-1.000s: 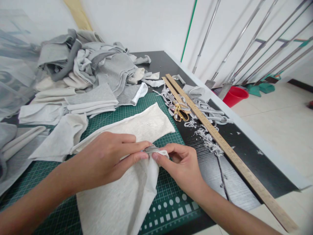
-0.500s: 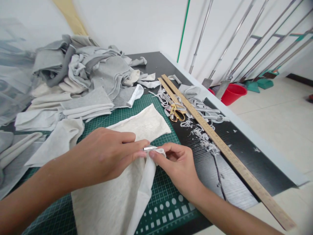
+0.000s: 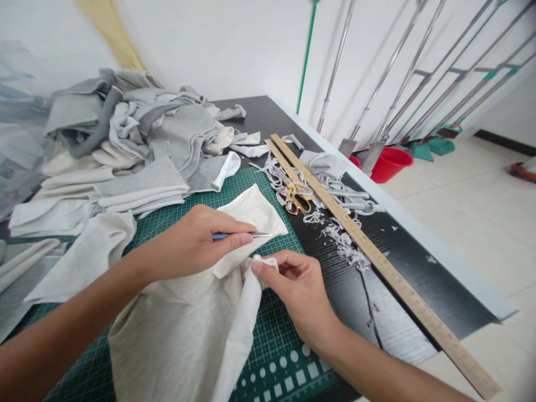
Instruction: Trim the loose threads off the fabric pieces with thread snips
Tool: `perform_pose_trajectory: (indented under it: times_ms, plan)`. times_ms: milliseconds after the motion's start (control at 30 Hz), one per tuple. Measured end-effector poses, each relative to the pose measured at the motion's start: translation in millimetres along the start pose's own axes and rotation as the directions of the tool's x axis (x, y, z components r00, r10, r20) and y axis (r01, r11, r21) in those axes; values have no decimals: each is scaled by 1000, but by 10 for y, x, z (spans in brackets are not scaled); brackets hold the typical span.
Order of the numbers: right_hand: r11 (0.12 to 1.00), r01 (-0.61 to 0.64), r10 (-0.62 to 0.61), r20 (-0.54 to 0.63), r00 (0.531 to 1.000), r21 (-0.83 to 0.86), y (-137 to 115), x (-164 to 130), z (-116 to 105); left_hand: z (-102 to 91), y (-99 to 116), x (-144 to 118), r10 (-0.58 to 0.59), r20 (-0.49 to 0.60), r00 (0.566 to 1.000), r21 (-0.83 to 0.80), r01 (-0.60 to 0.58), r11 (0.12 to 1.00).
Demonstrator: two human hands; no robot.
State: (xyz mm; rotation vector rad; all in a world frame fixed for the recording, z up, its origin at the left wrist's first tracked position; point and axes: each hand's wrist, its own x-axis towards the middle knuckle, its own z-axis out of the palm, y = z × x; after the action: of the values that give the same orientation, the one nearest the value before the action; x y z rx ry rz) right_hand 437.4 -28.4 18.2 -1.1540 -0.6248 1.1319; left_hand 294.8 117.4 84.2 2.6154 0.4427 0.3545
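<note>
My left hand [image 3: 201, 240] is closed around a slim tool with a blue handle and a pointed metal tip [image 3: 262, 234]; its exact kind is unclear. The tip hovers just above the cream fabric piece [image 3: 176, 329], clear of the pinched corner. Between thumb and fingers, my right hand [image 3: 299, 290] pinches a folded white edge of that fabric. The piece drapes over a green cutting mat [image 3: 276, 329], its far end lying flat. The fingers of my right hand partly hide the gripped corner.
A heap of grey and cream fabric pieces [image 3: 176, 128] covers the back left. Gold-handled scissors [image 3: 297, 200], a long wooden ruler [image 3: 377, 257] and fabric scraps [image 3: 343, 240] lie along the right of the black table. A red bucket [image 3: 391, 164] and long-handled cleaning tools stand beyond.
My left hand has drawn up and back from the pinched corner, exposing the blue handle and pointed tip. My right hand keeps its pinch. The view has shifted slightly.
</note>
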Motion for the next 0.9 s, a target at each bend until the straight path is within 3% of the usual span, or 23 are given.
perform_pose_trajectory:
  times_ms: [267,400,467,533,667,900]
  plan:
    - [997,64,-65,-27,998,-30,-1,12,0,-19,26,58,-100,2,995,-95,99,990]
    - [990,121,-120,6,993,-77,-16,-19,6,-56,53,14,-206,-5,979,-244,198,949]
    - [979,166,-163,32,986,-118,-14,-41,12,-77,81,15,-199,37,979,-306,201,931]
    - [963,217,-211,56,976,-157,-5,-59,17,-92,125,27,-163,144,976,-334,203,920]
    - [943,269,-257,87,963,-196,3,-77,20,-94,216,40,-135,326,936,-322,245,915]
    - [921,253,-239,82,967,-297,-15,-94,17,-89,219,8,-111,306,946,-277,200,940]
